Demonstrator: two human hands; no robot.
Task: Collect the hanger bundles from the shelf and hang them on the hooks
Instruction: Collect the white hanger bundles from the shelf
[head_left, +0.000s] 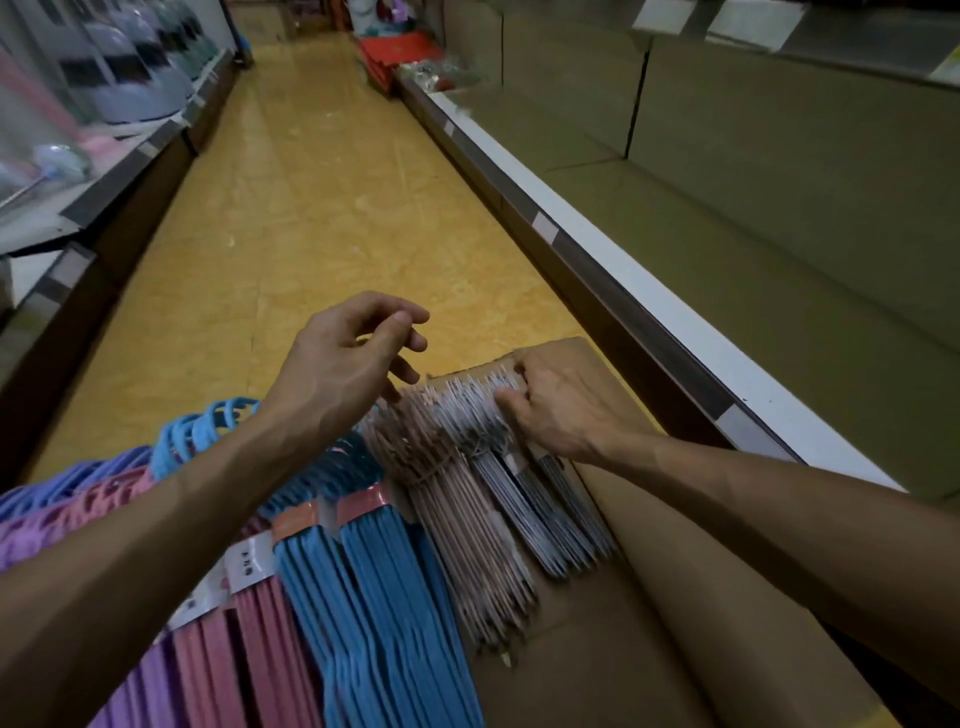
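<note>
head: right hand (558, 410) grips the grey hanger bundle (524, 467), fingers curled on its hooks | left hand (345, 358) hovers, fingers loosely curled, holding nothing | bundles lie on a cardboard box (613, 623), beside pink bundle (457, 509), blue hangers (374, 582)

Both forearms bare, reaching forward from the near edge. Left hand (348, 358) raised at centre, back of hand up, fingers (410, 340) loosely curled, thumb near the fingertips, nothing held. Right hand (558, 408) lower and to the right, palm down, knuckles toward the far side, fingers curled into a grip. Right forearm runs in from the near right.
</note>
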